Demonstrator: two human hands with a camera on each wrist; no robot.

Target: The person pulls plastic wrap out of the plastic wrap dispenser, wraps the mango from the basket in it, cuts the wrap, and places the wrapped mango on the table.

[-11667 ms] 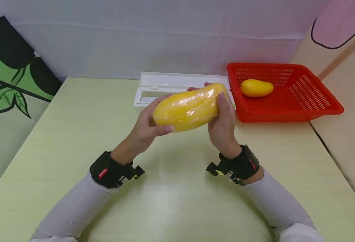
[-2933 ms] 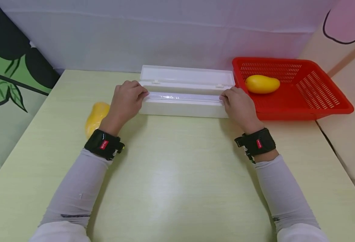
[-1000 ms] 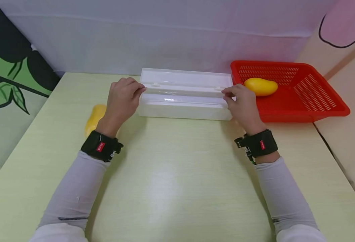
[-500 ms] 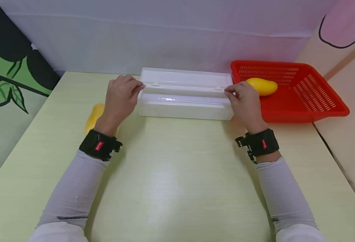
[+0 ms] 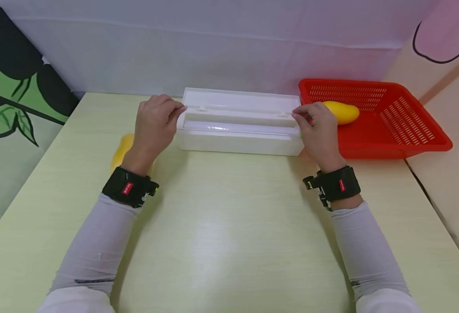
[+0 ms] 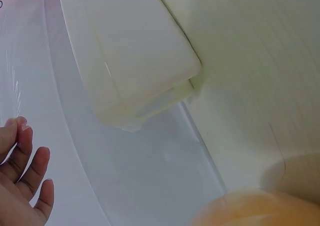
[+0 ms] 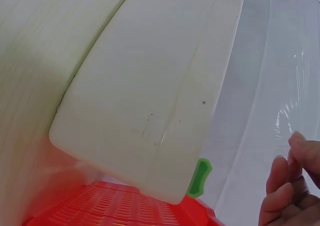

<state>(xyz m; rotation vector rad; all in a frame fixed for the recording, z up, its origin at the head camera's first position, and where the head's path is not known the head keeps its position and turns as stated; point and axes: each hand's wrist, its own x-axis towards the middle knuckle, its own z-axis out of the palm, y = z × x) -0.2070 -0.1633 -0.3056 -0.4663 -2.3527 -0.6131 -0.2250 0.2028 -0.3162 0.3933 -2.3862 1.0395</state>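
A white cling film dispenser box [image 5: 239,142] stands at the back of the table with its lid [image 5: 241,99] raised. My left hand [image 5: 153,124] is above the box's left end and pinches the film between thumb and forefinger. At the right end, my right hand [image 5: 318,130] pinches the film's other corner. The clear cling film [image 7: 287,117] shows as shiny creases at the fingertips in both wrist views. Between the hands it is nearly invisible. A large yellow fruit [image 5: 120,150] in shiny wrap lies left of the box, partly hidden by my left forearm.
A red plastic basket [image 5: 374,152] is right beside the box on the right. It holds a smaller yellow mango [image 5: 343,113], partly hidden behind my right hand. A green tab [image 7: 199,178] sits on the box's right end. A pale cloth [image 5: 155,56] hangs behind the table.
Earlier both hands held the wrapped yellow fruit; it now lies at the left. Since then the hands have gone to the box, pinched the film and risen slightly, drifting a little apart.
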